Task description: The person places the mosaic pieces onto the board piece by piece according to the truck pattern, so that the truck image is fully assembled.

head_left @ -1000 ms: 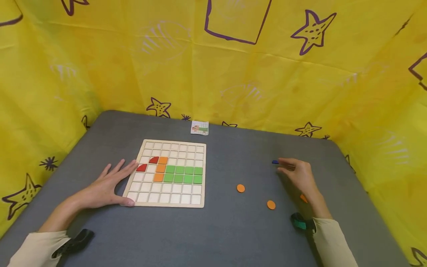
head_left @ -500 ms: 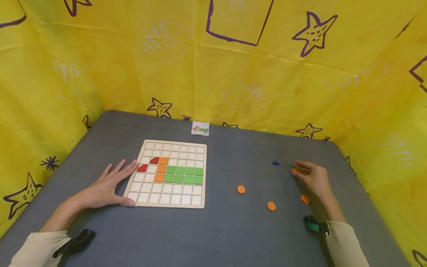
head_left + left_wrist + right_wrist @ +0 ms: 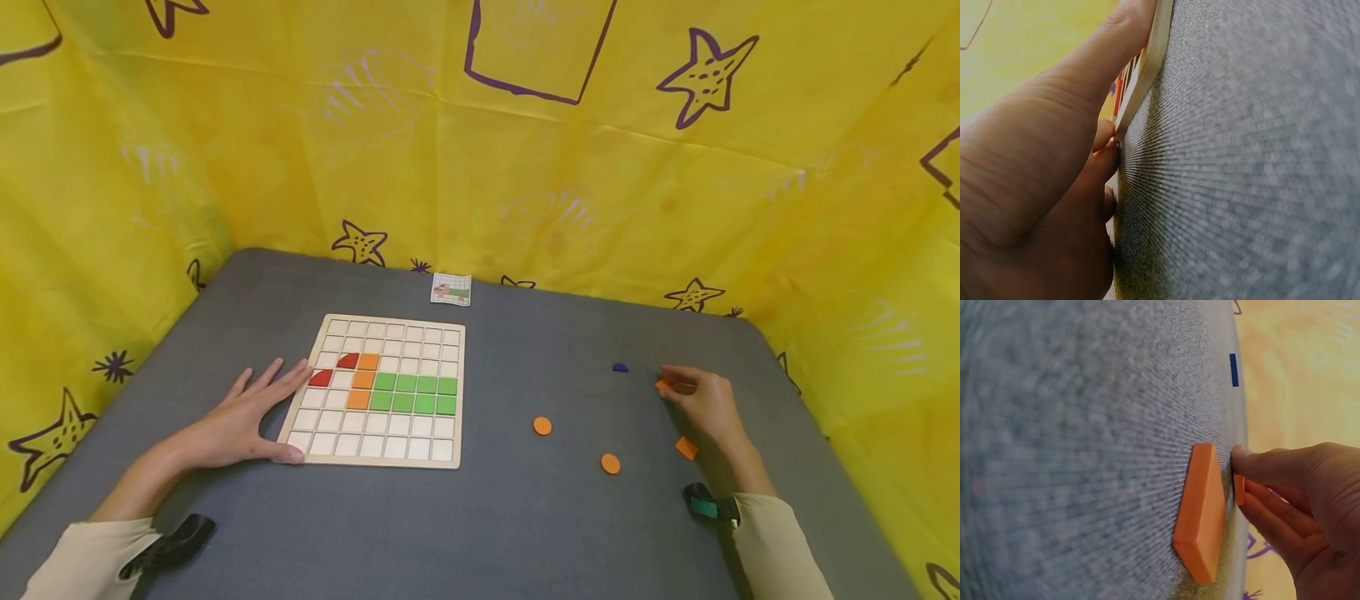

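Observation:
A wooden grid board (image 3: 420,450) lies on the table with red, orange and green tiles set in some of its squares. My left hand (image 3: 232,425) rests at its left side, fingers spread along the edge and thumb on the near corner; the thumb (image 3: 1110,47) lies over the board's rim in the left wrist view. At the right, my right hand (image 3: 708,407) pinches an orange tile (image 3: 1239,481) between thumb and fingers, close over the table. A second orange tile (image 3: 686,448), square, lies just nearer than that hand. A small blue half-round piece (image 3: 620,367) lies left of its fingertips.
Two orange discs (image 3: 542,426) (image 3: 611,463) lie between the board and the right hand. A small picture card (image 3: 451,289) sits at the table's back edge. Yellow patterned cloth (image 3: 480,167) hangs behind and on both sides of the grey table (image 3: 480,533).
My right hand has moved right, away from the blue piece, which now lies free on the table, and has taken hold of an orange tile. The left hand has stayed on the board.

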`<state>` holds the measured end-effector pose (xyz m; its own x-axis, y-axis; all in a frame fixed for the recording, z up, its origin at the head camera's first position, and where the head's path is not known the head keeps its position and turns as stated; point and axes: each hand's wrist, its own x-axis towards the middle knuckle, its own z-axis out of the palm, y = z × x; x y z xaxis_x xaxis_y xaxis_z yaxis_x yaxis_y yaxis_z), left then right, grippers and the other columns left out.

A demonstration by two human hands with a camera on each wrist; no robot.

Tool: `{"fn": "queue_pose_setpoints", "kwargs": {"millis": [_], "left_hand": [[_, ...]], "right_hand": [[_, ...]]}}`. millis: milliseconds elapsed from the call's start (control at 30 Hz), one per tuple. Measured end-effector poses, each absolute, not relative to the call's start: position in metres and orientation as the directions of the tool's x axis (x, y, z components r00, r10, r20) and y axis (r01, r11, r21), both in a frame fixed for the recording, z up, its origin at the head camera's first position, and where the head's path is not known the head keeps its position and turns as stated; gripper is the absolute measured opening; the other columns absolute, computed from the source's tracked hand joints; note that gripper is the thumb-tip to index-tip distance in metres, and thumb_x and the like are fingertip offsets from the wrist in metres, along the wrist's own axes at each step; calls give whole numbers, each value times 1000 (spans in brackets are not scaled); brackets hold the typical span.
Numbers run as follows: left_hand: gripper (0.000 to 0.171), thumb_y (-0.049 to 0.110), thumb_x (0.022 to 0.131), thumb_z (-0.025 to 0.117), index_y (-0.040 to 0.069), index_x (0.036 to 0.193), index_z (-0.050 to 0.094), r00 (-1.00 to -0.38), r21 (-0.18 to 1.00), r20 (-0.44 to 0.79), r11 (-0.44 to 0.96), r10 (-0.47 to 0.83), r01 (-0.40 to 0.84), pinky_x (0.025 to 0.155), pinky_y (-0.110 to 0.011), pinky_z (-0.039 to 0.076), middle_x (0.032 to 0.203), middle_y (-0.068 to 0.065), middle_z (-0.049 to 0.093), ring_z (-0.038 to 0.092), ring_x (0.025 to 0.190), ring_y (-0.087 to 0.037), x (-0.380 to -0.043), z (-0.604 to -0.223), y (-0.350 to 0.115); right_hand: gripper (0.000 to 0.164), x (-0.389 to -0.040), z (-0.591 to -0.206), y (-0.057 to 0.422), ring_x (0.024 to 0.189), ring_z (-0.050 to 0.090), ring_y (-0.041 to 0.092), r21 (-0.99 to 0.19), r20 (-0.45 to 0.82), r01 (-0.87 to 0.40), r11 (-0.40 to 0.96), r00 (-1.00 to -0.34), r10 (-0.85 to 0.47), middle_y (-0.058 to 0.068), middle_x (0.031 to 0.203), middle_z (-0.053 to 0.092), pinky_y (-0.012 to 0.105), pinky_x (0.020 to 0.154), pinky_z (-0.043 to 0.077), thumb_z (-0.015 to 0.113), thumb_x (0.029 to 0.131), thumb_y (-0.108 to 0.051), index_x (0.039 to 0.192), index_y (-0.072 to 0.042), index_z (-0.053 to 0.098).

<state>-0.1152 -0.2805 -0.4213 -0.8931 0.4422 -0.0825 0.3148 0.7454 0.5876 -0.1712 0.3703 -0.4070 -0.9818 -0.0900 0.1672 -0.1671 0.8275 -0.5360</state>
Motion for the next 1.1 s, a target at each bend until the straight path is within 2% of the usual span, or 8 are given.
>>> {"fn": "queue_pose_setpoints", "kwargs": {"millis": [333, 400, 500, 633, 1100], "left_hand": [[118, 52, 70, 83, 12, 158, 15, -894, 594, -84, 742, 441, 311, 113, -57, -16, 161, -19, 17, 0, 147, -45, -115, -421, -280], [118, 52, 70, 83, 12, 158, 16, -895, 596, -84, 741, 439, 308, 113, -57, -16, 161, -19, 17, 0, 147, -46, -114, -420, -280], [117, 52, 70, 83, 12, 158, 16, -895, 598, -82, 740, 438, 308, 113, -57, -16, 161, -19, 18, 0, 147, -46, -114, -420, -280], [117, 52, 70, 83, 12, 158, 16, -893, 595, -75, 739, 443, 316, 113, -57, -16, 161, -19, 17, 0, 147, -46, -113, -420, -281], [117, 53, 70, 82, 11, 158, 16, -892, 586, -75, 744, 446, 322, 113, -58, -16, 161, -20, 17, 0, 147, -45, -115, -421, -281]], "right_hand": [[35, -172, -400, 362, 92, 70, 39, -515, 219, -241, 823, -965, -145, 23, 105, 71, 11, 70, 51, 75, 84, -2, 117, 6, 68], [35, -171, -399, 358, 93, 70, 38, -514, 226, -254, 819, -962, -156, 23, 105, 71, 15, 71, 53, 75, 83, -1, 117, 7, 68], [35, -170, -397, 352, 94, 70, 38, -518, 229, -267, 813, -959, -169, 23, 106, 71, 27, 73, 57, 75, 83, 1, 116, 7, 68], [34, -169, -397, 343, 94, 69, 38, -533, 221, -277, 799, -958, -184, 23, 106, 71, 40, 76, 56, 75, 82, 3, 116, 7, 68], [33, -176, -399, 324, 90, 71, 36, -513, 277, -371, 774, -925, -260, 21, 99, 72, 44, 75, 56, 78, 78, 5, 111, 6, 71]]}}
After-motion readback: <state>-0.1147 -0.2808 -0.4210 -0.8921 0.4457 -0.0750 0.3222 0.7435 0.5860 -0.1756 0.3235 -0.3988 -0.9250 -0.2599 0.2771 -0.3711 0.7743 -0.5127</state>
